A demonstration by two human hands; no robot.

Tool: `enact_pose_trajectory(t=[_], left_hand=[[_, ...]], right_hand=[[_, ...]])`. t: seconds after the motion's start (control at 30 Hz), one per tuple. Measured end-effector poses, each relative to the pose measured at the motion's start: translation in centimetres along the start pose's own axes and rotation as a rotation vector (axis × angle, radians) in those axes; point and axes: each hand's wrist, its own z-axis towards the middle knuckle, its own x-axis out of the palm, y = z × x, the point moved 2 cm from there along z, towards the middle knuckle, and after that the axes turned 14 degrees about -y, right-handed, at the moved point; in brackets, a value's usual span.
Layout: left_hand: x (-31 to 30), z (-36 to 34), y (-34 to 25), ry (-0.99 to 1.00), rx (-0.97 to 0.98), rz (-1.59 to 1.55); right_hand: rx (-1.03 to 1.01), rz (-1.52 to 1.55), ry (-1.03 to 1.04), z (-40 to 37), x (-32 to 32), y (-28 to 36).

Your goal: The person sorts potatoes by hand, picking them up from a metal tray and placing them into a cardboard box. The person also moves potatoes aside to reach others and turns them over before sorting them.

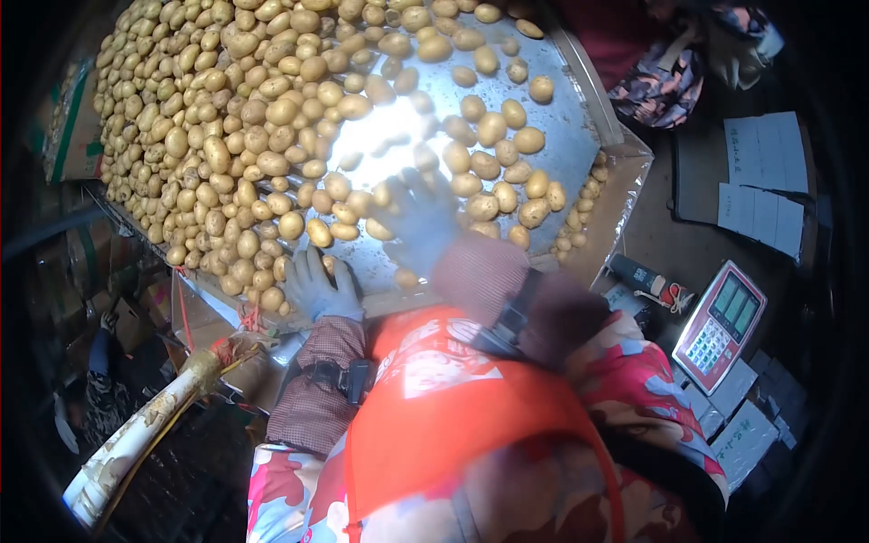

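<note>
Many small yellow potatoes [217,154] are heaped on the left of a metal table [561,109], with looser ones on its right. My left hand [321,286], in a grey glove, rests at the near edge of the heap, fingers apart, against a few potatoes. My right hand [418,219], also gloved and blurred by motion, is over the middle of the metal surface near a bright glare, its fingers spread. Potatoes lie close on both sides of it. No potato shows in either hand, though the palms are hidden.
A cardboard box [625,204] holding potatoes adjoins the table's right edge. A scale [721,323] stands at the right, above stacked boxes [744,443]. A white, tape-wrapped pole [145,425] slants at the lower left. Another person's patterned clothing [661,86] shows at the upper right.
</note>
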Motion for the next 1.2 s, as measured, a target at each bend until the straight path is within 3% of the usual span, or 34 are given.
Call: enact_pose_trajectory(t=[0.13,0.2,0.33,0.43,0.5,0.67,0.77,0.87,0.93,1.0,1.07,1.17,1.2], left_hand=[[-0.5,0.2,-1.0,-0.017,-0.013,0.041],[-0.5,0.2,-0.5,0.004,-0.027,0.035],[-0.5,-0.1,-0.2,0.013,-0.023,0.058],[-0.2,-0.4,0.0,-0.001,-0.021,0.061],[-0.3,-0.6,0.1,-0.005,-0.024,0.052],[0.0,-0.3,-0.1,-0.083,-0.005,0.016],[-0.3,0.0,0.1,-0.085,0.002,0.019],[-0.4,-0.2,-0.1,-0.077,-0.035,0.010],[-0.1,-0.3,0.2,-0.102,-0.052,0.012],[-0.6,-0.3,0.1,-0.054,-0.078,0.004],[-0.4,0.4,0.1,-0.040,-0.083,-0.005],[-0.2,-0.1,0.4,-0.053,-0.068,0.005],[-0.3,0.0,0.3,-0.042,-0.076,-0.002]], right_hand=[[0.007,0.177,-0.095,-6.0,-2.5,-3.2],[0.124,0.031,0.007,-8.3,-4.3,-5.3],[0.412,0.176,-0.244,-14.3,-6.0,-12.8],[0.392,-0.192,-0.186,-15.0,-8.4,-14.2],[0.324,0.008,-0.184,-12.8,-7.7,-11.0],[-0.231,0.181,-0.127,-4.2,-1.8,-2.0],[-0.238,0.107,-0.119,-2.6,0.1,-5.1],[-0.204,0.073,-0.176,-3.6,-5.0,-8.0],[0.275,-0.222,0.409,-0.7,-7.7,-9.1],[0.237,-0.018,-0.284,0.2,-8.8,-12.3],[0.148,-0.010,-0.354,4.0,-8.1,-14.4],[0.153,-0.248,0.307,9.7,-8.5,-12.7],[0.284,-0.262,0.415,11.1,-9.1,-10.9]])
